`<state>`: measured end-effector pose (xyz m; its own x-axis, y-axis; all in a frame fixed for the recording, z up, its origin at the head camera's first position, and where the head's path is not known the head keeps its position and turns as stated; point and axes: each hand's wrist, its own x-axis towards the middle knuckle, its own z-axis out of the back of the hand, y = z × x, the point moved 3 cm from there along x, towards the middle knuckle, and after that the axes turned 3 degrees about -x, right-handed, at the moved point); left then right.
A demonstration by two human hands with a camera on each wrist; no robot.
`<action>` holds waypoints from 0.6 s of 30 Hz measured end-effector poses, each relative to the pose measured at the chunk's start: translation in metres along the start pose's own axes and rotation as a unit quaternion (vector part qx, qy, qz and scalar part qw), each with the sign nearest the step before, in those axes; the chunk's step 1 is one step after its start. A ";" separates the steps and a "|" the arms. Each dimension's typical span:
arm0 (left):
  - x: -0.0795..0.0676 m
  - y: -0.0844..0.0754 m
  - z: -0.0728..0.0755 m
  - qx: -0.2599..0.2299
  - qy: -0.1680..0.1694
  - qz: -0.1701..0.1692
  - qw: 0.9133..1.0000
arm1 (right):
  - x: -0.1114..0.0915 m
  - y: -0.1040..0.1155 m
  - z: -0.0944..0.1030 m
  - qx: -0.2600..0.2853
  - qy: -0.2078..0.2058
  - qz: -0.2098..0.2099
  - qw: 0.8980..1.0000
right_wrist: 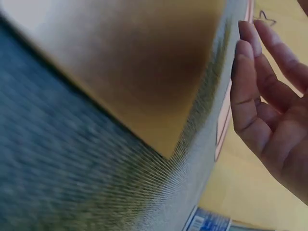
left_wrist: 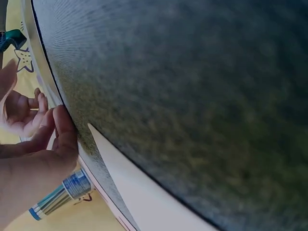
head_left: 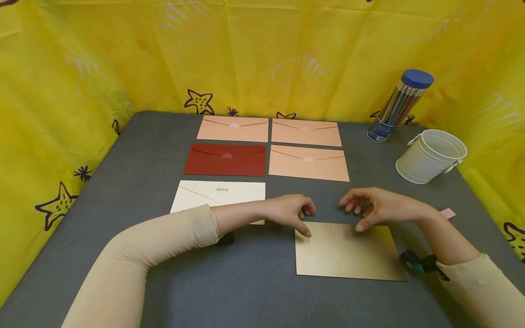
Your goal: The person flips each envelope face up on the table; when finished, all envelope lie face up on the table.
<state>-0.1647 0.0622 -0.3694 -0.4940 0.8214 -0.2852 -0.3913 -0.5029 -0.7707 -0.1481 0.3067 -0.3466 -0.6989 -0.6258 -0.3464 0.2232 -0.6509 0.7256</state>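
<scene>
A plain gold envelope (head_left: 346, 255) lies flat on the dark grey table in front of me. My left hand (head_left: 287, 210) is at its far left corner, fingers loosely bent, with the thumb over the corner. Above its far right part hovers my right hand (head_left: 379, 206), fingers relaxed and slightly curved, nothing between them. In the right wrist view these fingers (right_wrist: 245, 96) stand apart from the gold envelope (right_wrist: 144, 96). A white envelope (head_left: 246, 196) with small gold lettering is partly hidden under my left forearm.
Behind lie a red envelope (head_left: 223, 166) and three peach ones, among them a near peach envelope (head_left: 307, 171), all with round seals. At the right stand a white bucket (head_left: 422, 161) and a blue-lidded tube of pencils (head_left: 393, 109). A small pink piece (head_left: 448, 213) lies beside my right wrist.
</scene>
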 end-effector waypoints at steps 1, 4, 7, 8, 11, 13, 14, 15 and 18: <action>0.000 0.000 -0.002 0.009 0.009 -0.002 1.000 | 0.000 0.001 -0.003 -0.005 0.004 0.001 1.000; 0.001 0.000 -0.005 0.039 0.030 -0.008 0.999 | -0.001 0.002 -0.010 -0.026 0.015 0.006 1.000; 0.002 0.000 -0.007 0.054 0.037 -0.009 0.998 | -0.001 0.002 -0.016 -0.049 0.018 0.013 0.999; 0.002 0.000 -0.007 0.056 0.037 -0.009 0.998 | -0.001 0.001 -0.017 -0.056 0.017 0.016 0.998; 0.002 0.000 -0.008 0.063 0.035 -0.008 0.997 | 0.000 0.000 -0.021 -0.075 0.013 0.026 0.997; 0.001 0.000 -0.008 0.075 0.032 -0.012 0.997 | 0.001 0.000 -0.024 -0.095 0.010 0.031 0.995; 0.000 0.000 -0.009 0.082 0.030 -0.014 0.996 | 0.001 0.000 -0.025 -0.109 0.008 0.033 0.993; 0.000 0.000 -0.009 0.089 0.027 -0.016 0.996 | 0.001 0.002 -0.027 -0.121 0.007 0.035 0.992; -0.002 0.000 -0.011 0.109 0.018 -0.021 0.994 | 0.001 0.006 -0.030 -0.164 0.001 0.032 0.986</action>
<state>-0.1554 0.0637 -0.3749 -0.4463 0.8503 -0.2788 -0.5714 -0.5106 -0.6425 -0.1273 0.2893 -0.3603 -0.6752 -0.6708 -0.3067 0.4748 -0.7135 0.5152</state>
